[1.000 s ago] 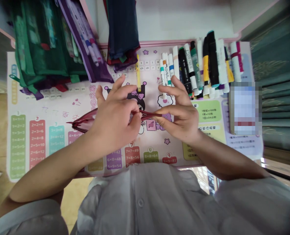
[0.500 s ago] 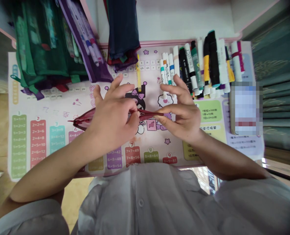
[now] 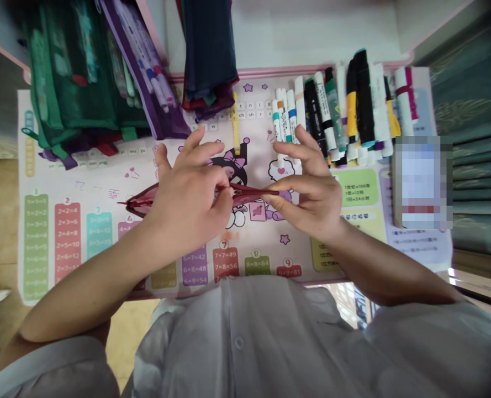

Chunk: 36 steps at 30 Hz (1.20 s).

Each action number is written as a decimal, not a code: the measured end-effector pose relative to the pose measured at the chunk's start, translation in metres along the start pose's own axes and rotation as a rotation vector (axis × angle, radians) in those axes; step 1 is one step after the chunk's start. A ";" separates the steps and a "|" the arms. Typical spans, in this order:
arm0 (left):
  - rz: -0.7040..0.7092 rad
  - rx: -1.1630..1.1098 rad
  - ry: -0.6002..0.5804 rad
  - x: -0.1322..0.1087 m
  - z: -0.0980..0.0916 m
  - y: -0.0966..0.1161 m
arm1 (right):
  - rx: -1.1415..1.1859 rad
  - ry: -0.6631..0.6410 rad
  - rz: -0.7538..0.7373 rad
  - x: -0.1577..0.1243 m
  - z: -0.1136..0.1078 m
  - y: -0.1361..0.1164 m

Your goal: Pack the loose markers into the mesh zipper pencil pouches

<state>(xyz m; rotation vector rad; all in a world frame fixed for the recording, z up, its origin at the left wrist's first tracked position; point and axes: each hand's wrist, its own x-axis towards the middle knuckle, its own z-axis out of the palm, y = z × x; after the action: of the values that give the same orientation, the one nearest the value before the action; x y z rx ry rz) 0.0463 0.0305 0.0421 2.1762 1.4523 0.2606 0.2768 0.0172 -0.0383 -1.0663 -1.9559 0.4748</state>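
A dark red zip pouch (image 3: 142, 202) is stretched sideways between my hands above the desk mat. Its left part gapes, while the zip edge narrows between the hands. My left hand (image 3: 189, 202) pinches the zip edge near the middle with thumb and forefinger, the other fingers raised. What exactly lies in that pinch, zip pull or cloth, is hidden. At the pouch's right end, my right hand (image 3: 311, 193) grips the tip between thumb and fingers. A yellow pen (image 3: 236, 130) lies just beyond, in front of a stack of dark mesh pouches (image 3: 210, 52).
Green mesh pouches (image 3: 79, 105) with pens inside and a purple pouch (image 3: 149, 83) lie at the back left. Several markers (image 3: 322, 113) are lined up at the back right, beside a blurred phone-like object (image 3: 421, 182). A printed mat (image 3: 265, 279) covers the desk.
My left hand has slid slightly left along the zip edge, so a little more of it shows between the hands. The right hand keeps its pinch. The view has shifted slightly.
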 end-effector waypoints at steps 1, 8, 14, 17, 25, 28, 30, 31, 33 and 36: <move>0.002 -0.002 0.002 0.000 0.000 0.000 | -0.005 0.000 0.006 0.000 0.000 0.000; 0.002 -0.005 -0.002 0.000 -0.001 -0.003 | -0.025 0.001 0.005 0.001 0.001 -0.001; -0.022 0.026 -0.017 0.000 -0.002 -0.003 | -0.022 0.012 -0.004 0.000 0.001 0.000; -0.019 0.025 -0.018 0.000 -0.003 -0.005 | -0.035 0.006 0.004 0.001 0.001 0.000; -0.014 0.055 -0.006 -0.001 -0.004 -0.005 | -0.030 0.017 -0.027 0.000 0.001 0.001; -0.045 0.081 -0.032 0.000 -0.006 -0.003 | -0.011 0.017 -0.044 0.000 0.002 0.002; -0.058 0.092 -0.045 0.000 -0.007 -0.002 | -0.003 0.018 -0.040 0.000 0.002 0.002; -0.062 0.097 -0.051 0.000 -0.008 -0.002 | -0.001 0.017 -0.035 0.000 0.002 0.002; -0.065 0.106 -0.055 0.000 -0.008 -0.002 | 0.003 0.016 -0.025 0.000 0.002 0.001; -0.062 0.114 -0.049 -0.001 -0.009 -0.004 | 0.005 0.016 -0.025 0.000 0.002 0.001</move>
<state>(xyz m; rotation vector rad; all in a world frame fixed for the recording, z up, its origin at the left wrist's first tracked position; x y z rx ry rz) 0.0388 0.0336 0.0481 2.2063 1.5384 0.1040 0.2755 0.0177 -0.0407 -1.0385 -1.9514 0.4558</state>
